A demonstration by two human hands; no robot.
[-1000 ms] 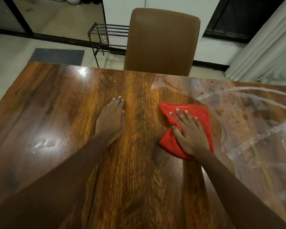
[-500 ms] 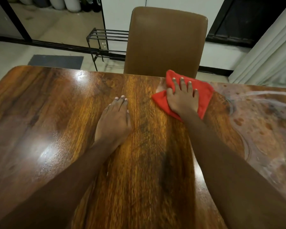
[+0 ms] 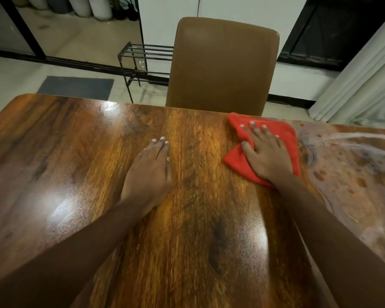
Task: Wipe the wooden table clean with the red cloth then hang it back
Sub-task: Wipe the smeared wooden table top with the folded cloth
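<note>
One flat right hand [image 3: 267, 154] is pressing the red cloth [image 3: 286, 133] by the wooden table's [image 3: 53, 163] far edge, smears [image 3: 353, 174] are lying just to its right, and the flat left hand [image 3: 149, 172] is holding nothing.

Holds both arms stretched forward, forearms bare. Lays left hand [image 3: 150, 172] flat, palm down, on the bench [image 3: 53, 152], fingers straight and close together. Presses right hand [image 3: 266, 156] palm down on the cloth [image 3: 236, 158], fingers spread, thumb out to the left.
</note>
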